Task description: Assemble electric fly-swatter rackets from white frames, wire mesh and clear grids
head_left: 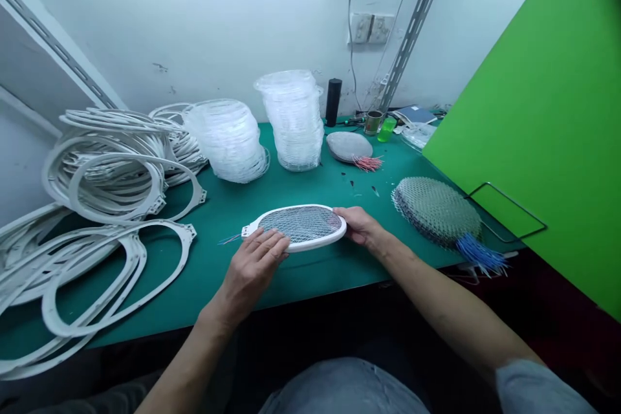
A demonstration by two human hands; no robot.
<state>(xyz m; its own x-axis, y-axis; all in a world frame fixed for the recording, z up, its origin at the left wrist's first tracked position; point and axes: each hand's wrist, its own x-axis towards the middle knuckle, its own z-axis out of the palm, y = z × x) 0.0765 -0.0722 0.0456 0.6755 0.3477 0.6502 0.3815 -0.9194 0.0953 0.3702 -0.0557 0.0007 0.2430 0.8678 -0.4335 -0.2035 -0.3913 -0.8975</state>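
Observation:
A white oval frame with metal mesh inside (310,225) is held just above the green table, near its front edge. Red and blue wires stick out at its left end. My left hand (255,265) grips the near left rim, its fingers lying over the edge of the mesh and the thumb hidden. At the right end, my right hand (358,226) pinches the rim. Right of that hand lies a stack of round mesh sheets (439,210) with a bundle of blue wires (480,255).
White oval frames (116,226) pile up on the left of the green table (334,272). Behind stand two stacks of clear rings (226,139) (292,119), a mesh stack with red wires (349,147), a black cylinder (332,102) and a can (373,123). A green panel (543,110) slants at right.

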